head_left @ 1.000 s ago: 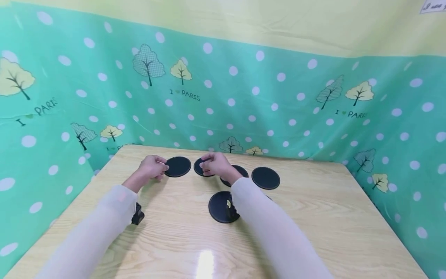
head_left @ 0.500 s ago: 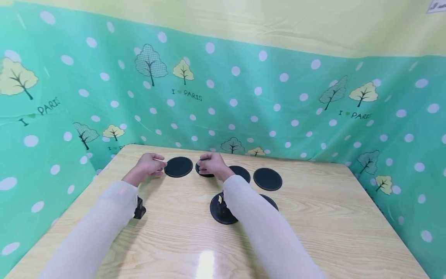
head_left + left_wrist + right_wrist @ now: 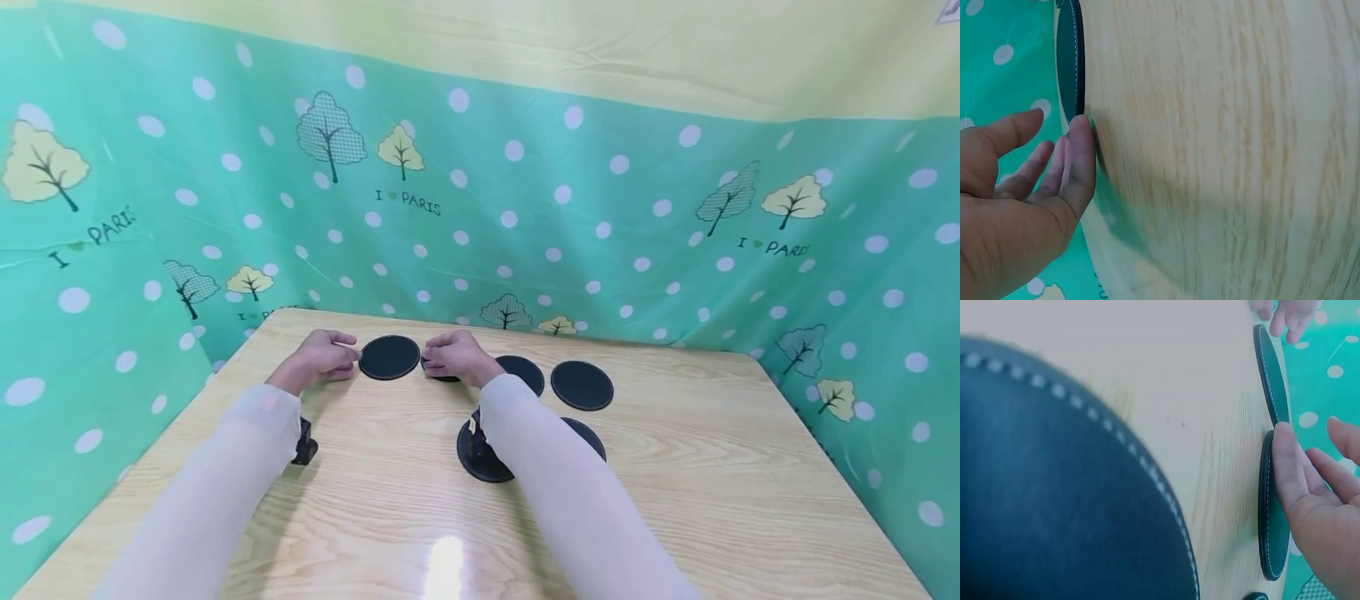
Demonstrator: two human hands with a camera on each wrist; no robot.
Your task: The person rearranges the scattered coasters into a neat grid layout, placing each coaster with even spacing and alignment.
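Observation:
At the back left of the table lies a round black coaster point(image 3: 389, 357) with pale stitching round its rim. My left hand point(image 3: 321, 358) is just left of it, fingers extended, a fingertip right at its edge in the left wrist view. To its right is a second coaster point(image 3: 1275, 519), largely hidden in the head view behind my right hand point(image 3: 459, 358). The right fingers lie nearly straight along that coaster, fingertips by its left end where it comes close to the first coaster. The thumb is held apart from the fingers.
Further right in the back row are a third coaster point(image 3: 525, 372) and a fourth coaster point(image 3: 582, 386). Nearer stands a front coaster point(image 3: 480, 468) under the right wrist's camera, and another coaster point(image 3: 591, 437) half behind the sleeve. A dotted green curtain point(image 3: 645, 292) borders the wooden table point(image 3: 712, 467).
My right hand has shifted slightly left over the second coaster. My left fingertips have drawn back a little from over the first coaster to its edge. The head view has turned slightly.

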